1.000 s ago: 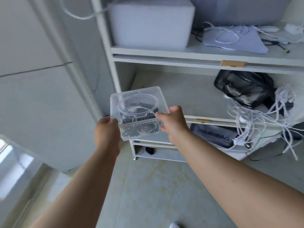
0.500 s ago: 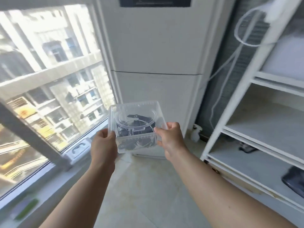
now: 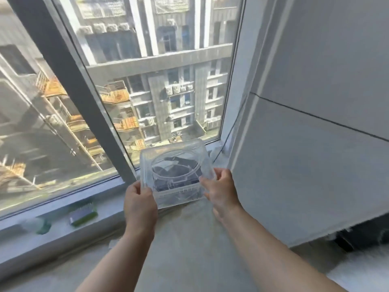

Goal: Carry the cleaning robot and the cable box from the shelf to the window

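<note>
The cable box [image 3: 175,171] is a clear plastic box with a round ring moulded in its lid and dark cables inside. I hold it in the air in front of the window [image 3: 147,81], close to the sill's right end. My left hand [image 3: 140,204] grips its near left corner, and my right hand [image 3: 220,189] grips its right side. The cleaning robot is out of view.
The window sill [image 3: 29,232] runs along the bottom left and carries a green-edged flat object [image 3: 84,213] and a small green item [image 3: 43,226]. A tall white appliance [image 3: 311,144] stands close on the right. A dark window post [image 3: 69,81] crosses the glass.
I have turned left from the shelf to the window, carrying the box in both hands. The shelf has left the view and the box now hangs near the sill.
</note>
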### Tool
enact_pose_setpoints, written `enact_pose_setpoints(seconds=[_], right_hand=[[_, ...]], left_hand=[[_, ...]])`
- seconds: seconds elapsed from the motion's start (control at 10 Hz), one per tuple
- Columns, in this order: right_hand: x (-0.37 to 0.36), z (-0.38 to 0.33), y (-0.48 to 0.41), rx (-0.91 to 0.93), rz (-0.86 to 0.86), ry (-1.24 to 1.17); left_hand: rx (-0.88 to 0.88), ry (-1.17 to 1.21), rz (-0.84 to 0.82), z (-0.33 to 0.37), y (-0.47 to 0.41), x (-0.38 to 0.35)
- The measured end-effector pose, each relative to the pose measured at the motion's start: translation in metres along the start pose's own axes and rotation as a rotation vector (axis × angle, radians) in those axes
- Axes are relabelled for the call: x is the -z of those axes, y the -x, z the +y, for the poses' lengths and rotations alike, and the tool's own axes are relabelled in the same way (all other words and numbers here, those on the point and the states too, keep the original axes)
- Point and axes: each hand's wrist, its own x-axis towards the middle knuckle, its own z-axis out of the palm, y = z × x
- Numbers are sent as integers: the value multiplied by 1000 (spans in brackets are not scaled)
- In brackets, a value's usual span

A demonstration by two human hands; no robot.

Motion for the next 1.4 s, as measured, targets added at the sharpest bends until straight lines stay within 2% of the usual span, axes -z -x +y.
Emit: enact_pose_setpoints(seconds=[0.2, 0.4, 0.7, 0.8, 1.0, 1.2, 1.3, 1.4], right_hand=[[-62, 44, -74, -53, -92, 18], [-114, 109, -164, -103, -105, 53], [-202, 212, -310, -137, -34, 32], [-218, 239, -341, -132, -27, 68], [-229, 276, -372, -147, -105, 180], [-235, 276, -391, -97, -151, 253], [-236, 277, -383, -126, -106, 300], [-233, 268, -377, -195, 40, 263]], left_hand=[[89, -42, 68, -52, -79, -7], [133, -5, 106, -93, -179, -34], [72, -130, -18, -180, -349, -76], [104, -180, -33, -206, -380, -82], [142, -235, -57, -247, -414, -86], [130, -229, -53, -250, -429, -91], [157, -193, -55, -245, -425, -90], [234, -76, -13, -230, -423, -88]])
